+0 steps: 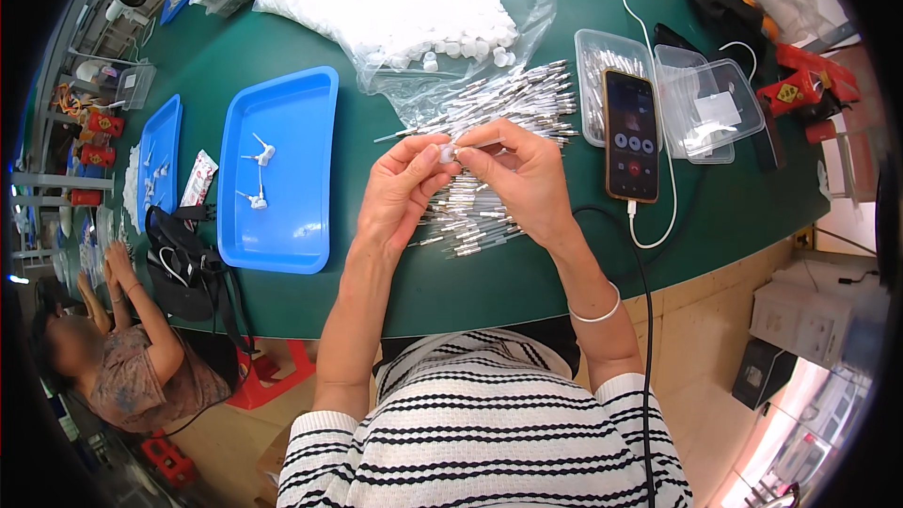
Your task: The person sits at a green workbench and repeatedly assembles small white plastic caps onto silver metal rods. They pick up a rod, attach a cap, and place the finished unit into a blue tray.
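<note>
Between my fingertips, above the table, is a small white plastic cap [447, 152]. My left hand [397, 190] pinches it with thumb and forefinger. My right hand [523, 181] meets it from the other side in a pinch; what those fingers grip is mostly hidden. Below and beyond both hands spreads a loose pile of thin metal-and-white rods [475, 216]. Behind that pile lies a clear plastic bag [376, 9] full of white caps, several spilling at its mouth. To the left, a blue tray [310, 226] holds a few white caps with rods attached [259, 199].
A phone [630, 136] with a charging cable leans on a clear box of rods [594, 56] at right, beside clear lids [720, 113]. A black bag [183, 268] and a second blue tray [169, 132] lie left. Another person [141, 348] sits at far left.
</note>
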